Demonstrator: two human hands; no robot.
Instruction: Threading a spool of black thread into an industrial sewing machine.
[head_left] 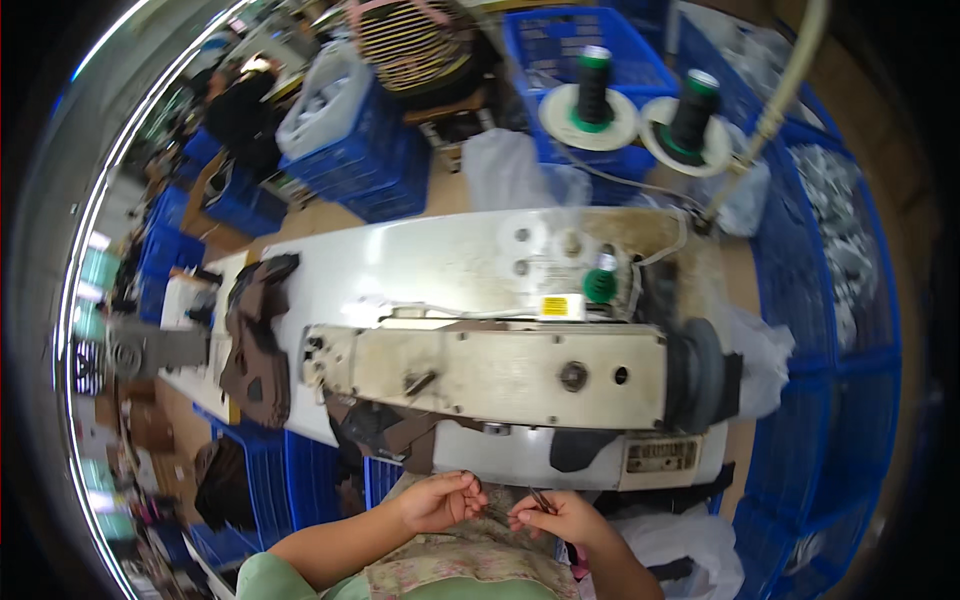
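A white work table [420, 255] fills the middle of the view, and on it stands a long cream sewing machine [500, 370] with a dark handwheel [700, 375] at its right end. Blue plastic crates [840, 330] ring the table on the right and at the back, where two dark thread cones [592, 85] stand on pale discs. A stack of brown cut pieces [258, 340] lies on the table's left part. Close to the lower edge, below the machine, the left hand [435, 500] has its fingers curled together, pinching something too small to make out. Just beside it, the right hand [562, 515] pinches small metal tweezers [541, 498], tips pointing up-left.
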